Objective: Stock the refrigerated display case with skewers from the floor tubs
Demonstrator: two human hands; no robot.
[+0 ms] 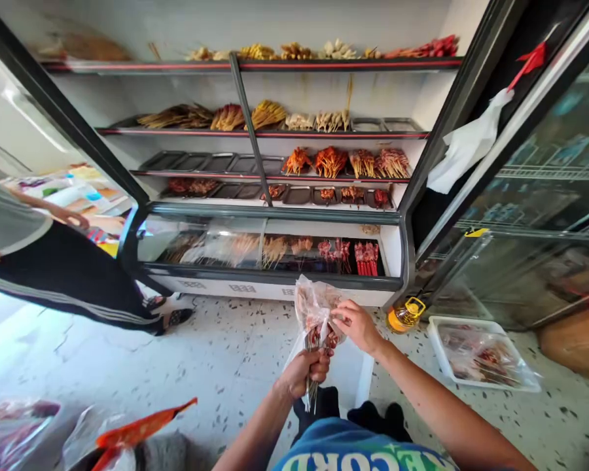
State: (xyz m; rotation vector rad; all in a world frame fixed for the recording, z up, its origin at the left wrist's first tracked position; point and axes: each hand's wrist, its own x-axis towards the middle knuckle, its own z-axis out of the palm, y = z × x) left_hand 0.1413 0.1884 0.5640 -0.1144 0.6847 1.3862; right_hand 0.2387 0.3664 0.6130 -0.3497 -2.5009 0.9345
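So, the sticks of a skewer bundle (pixel 315 338) are clenched in the left hand (pixel 308 371), fingers wrapped right round them, meat end up and away from the body. A bit of the clear plastic bag (pixel 310 297) around the meat looks to be pinched by the right hand (pixel 357 325), thumb against fingertips. Whether the plastic is being opened or closed can't really be told, but bag handling seems to be the step in hand. For the next move, a steady grip on the sticks and a light pull on the thin film are probably called for, since it could easily be snagged. Below the hands, a pale tray (pixel 364 383) is set on the floor by the feet. Further out, more skewers are laid out in the display fridge (pixel 275 278), and bagged meat is held in a white tray (pixel 476 383) at right.
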